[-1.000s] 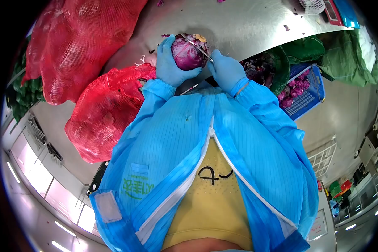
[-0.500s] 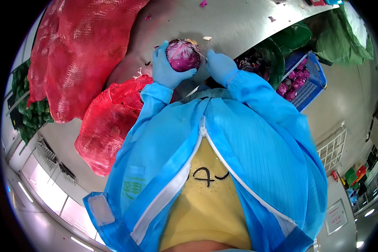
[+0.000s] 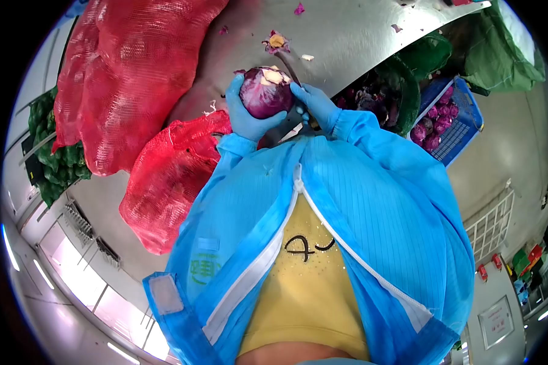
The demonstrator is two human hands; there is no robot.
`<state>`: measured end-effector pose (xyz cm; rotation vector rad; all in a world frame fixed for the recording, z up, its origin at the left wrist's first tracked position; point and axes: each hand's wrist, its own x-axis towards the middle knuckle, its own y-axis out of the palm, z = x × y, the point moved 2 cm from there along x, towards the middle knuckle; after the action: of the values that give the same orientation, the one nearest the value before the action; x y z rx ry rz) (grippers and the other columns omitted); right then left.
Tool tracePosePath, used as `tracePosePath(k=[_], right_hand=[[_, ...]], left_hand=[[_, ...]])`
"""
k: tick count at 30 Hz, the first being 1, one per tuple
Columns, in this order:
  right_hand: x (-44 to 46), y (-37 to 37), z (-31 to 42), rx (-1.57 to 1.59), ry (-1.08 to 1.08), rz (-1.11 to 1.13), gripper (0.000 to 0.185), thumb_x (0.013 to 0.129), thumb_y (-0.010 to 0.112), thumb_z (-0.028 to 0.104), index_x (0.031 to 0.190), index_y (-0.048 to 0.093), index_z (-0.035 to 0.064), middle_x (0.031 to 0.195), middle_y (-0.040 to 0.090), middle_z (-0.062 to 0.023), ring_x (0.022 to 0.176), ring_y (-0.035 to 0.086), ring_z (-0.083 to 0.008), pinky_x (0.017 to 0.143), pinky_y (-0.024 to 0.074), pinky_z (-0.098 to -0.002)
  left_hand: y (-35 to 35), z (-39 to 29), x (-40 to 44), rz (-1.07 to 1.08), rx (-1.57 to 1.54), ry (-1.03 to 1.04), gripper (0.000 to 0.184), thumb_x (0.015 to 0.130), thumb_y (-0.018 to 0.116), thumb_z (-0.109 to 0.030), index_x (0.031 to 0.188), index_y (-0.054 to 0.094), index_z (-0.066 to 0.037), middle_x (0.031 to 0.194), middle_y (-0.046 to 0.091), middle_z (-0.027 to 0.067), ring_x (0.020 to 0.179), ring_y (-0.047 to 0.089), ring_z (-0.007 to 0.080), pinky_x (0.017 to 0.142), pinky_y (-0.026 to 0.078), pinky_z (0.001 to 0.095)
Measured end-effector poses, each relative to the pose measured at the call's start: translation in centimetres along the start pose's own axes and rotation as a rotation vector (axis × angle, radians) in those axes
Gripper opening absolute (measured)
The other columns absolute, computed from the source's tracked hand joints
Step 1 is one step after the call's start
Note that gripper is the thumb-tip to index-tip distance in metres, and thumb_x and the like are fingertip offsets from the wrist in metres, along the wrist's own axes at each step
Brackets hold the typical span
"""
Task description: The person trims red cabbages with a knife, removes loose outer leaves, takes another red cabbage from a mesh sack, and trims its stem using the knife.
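A purple cabbage (image 3: 266,100) rests in my left hand (image 3: 243,115), whose blue-gloved fingers and thumb wrap round its left side and underside. Pale cut patches show on its top, where the stem end is. My right hand (image 3: 318,104), also gloved, is closed round a knife (image 3: 287,66) at the cabbage's right side. The narrow dark blade points up and away past the cabbage; most of the handle is hidden by the fingers. Just beyond lies a cut stem end (image 3: 276,41) with purple leaf edges on the metal table (image 3: 347,36), near a small white scrap (image 3: 307,58).
Large red mesh sacks (image 3: 134,73) stand at the left, with a smaller red mesh bag (image 3: 170,182) nearer me. To the right are a dark green container (image 3: 411,91) with purple leaves and a blue crate (image 3: 453,137) of purple cabbages. Green sacking (image 3: 499,55) lies behind.
The stem end has come off the cabbage and now lies on the table. The cabbage has turned, showing pale cut patches on top. The blade has swung to point away from me.
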<state>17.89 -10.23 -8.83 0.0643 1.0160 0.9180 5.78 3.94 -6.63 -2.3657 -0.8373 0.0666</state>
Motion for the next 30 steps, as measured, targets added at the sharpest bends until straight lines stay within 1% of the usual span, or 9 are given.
tracePosePath(k=[5, 9, 11, 13, 14, 15, 17, 18, 30], right_hand=[[-1.2, -1.8, 1.2, -0.182, -0.240, -0.150, 0.060, 0.087, 0.061, 0.046, 0.132, 0.046, 0.0092, 0.070, 0.051, 0.0008, 0.049, 0.043, -0.0066, 0.042, 0.0376, -0.0220], [-1.7, -2.3, 0.5, -0.230, -0.388, -0.290, 0.063, 0.087, 0.061, 0.044, 0.136, 0.042, 0.0094, 0.067, 0.052, -0.0006, 0.051, 0.047, -0.0069, 0.045, 0.0411, -0.0226], [-2.0, -2.5, 0.0, -0.284, -0.379, -0.322, 0.062, 0.089, 0.059, 0.044, 0.137, 0.042, 0.0090, 0.069, 0.056, -0.0036, 0.054, 0.052, -0.0085, 0.048, 0.0445, -0.0246], [-2.4, -2.8, -0.1, -0.443, -0.373, -0.350, 0.060, 0.090, 0.056, 0.045, 0.137, 0.043, 0.0091, 0.077, 0.062, -0.0081, 0.058, 0.057, -0.0110, 0.055, 0.0489, -0.0266], [-2.0, -3.8, -0.3, -0.594, -0.418, -0.352, 0.058, 0.090, 0.054, 0.048, 0.135, 0.045, 0.0119, 0.089, 0.066, -0.0155, 0.069, 0.065, -0.0211, 0.067, 0.0525, -0.0318], [-2.4, -4.1, 0.0, -0.594, -0.424, -0.362, 0.058, 0.090, 0.054, 0.048, 0.135, 0.045, 0.0119, 0.089, 0.066, -0.0155, 0.069, 0.065, -0.0211, 0.067, 0.0525, -0.0318], [-3.2, -4.1, 1.2, -1.026, -0.654, -0.479, 0.057, 0.089, 0.054, 0.049, 0.135, 0.046, 0.0155, 0.097, 0.066, -0.0201, 0.081, 0.066, -0.0319, 0.075, 0.0519, -0.0369], [-3.1, -4.1, 1.6, -0.997, -0.653, -0.437, 0.059, 0.090, 0.049, 0.053, 0.137, 0.042, 0.0187, 0.100, 0.064, -0.0224, 0.090, 0.062, -0.0386, 0.079, 0.0499, -0.0423], [-1.6, -2.7, 5.2, -1.387, -0.436, -0.342, 0.060, 0.092, 0.033, 0.059, 0.142, 0.033, 0.0259, 0.097, 0.065, -0.0202, 0.084, 0.063, -0.0385, 0.074, 0.0496, -0.0463]], left_hand=[[2.7, -0.1, 0.8, -0.013, -0.170, 0.118, 0.119, 0.045, 0.092, -0.033, 0.138, 0.025, -0.002, 0.135, 0.036, 0.0154, 0.122, 0.042, 0.0302, 0.105, 0.036, 0.0392], [3.5, -0.6, 1.6, 0.102, -0.321, 0.006, 0.121, 0.043, 0.091, -0.036, 0.139, 0.025, -0.002, 0.139, 0.032, 0.0158, 0.127, 0.038, 0.0307, 0.106, 0.034, 0.0398], [3.0, -1.9, 1.7, 0.094, 0.065, 0.095, 0.120, 0.044, 0.091, -0.039, 0.138, 0.026, -0.002, 0.138, 0.032, 0.0175, 0.127, 0.037, 0.0326, 0.105, 0.035, 0.0398], [3.2, -1.3, 1.9, 0.072, 0.096, 0.076, 0.119, 0.044, 0.090, -0.042, 0.137, 0.027, -0.002, 0.136, 0.033, 0.0190, 0.127, 0.036, 0.0341, 0.104, 0.035, 0.0402], [3.1, -1.0, 2.0, 0.088, 0.038, 0.020, 0.120, 0.044, 0.090, -0.043, 0.137, 0.027, -0.002, 0.135, 0.034, 0.0191, 0.126, 0.037, 0.0340, 0.104, 0.035, 0.0404], [3.1, -0.7, 2.2, 0.103, -0.024, -0.035, 0.120, 0.044, 0.090, -0.043, 0.137, 0.027, -0.002, 0.134, 0.035, 0.0192, 0.125, 0.038, 0.0338, 0.104, 0.035, 0.0405], [3.0, -0.4, 2.4, 0.114, -0.022, -0.022, 0.122, 0.044, 0.090, -0.044, 0.138, 0.026, -0.001, 0.133, 0.035, 0.0191, 0.123, 0.040, 0.0336, 0.104, 0.036, 0.0405], [2.9, -0.4, 2.6, 0.123, -0.015, -0.025, 0.121, 0.045, 0.091, -0.040, 0.139, 0.026, 0.001, 0.133, 0.037, 0.0188, 0.121, 0.043, 0.0321, 0.102, 0.038, 0.0395], [2.6, -1.0, 3.0, 0.185, 0.058, 0.018, 0.121, 0.043, 0.090, -0.041, 0.137, 0.027, 0.004, 0.131, 0.038, 0.0211, 0.120, 0.043, 0.0360, 0.103, 0.036, 0.0408]])
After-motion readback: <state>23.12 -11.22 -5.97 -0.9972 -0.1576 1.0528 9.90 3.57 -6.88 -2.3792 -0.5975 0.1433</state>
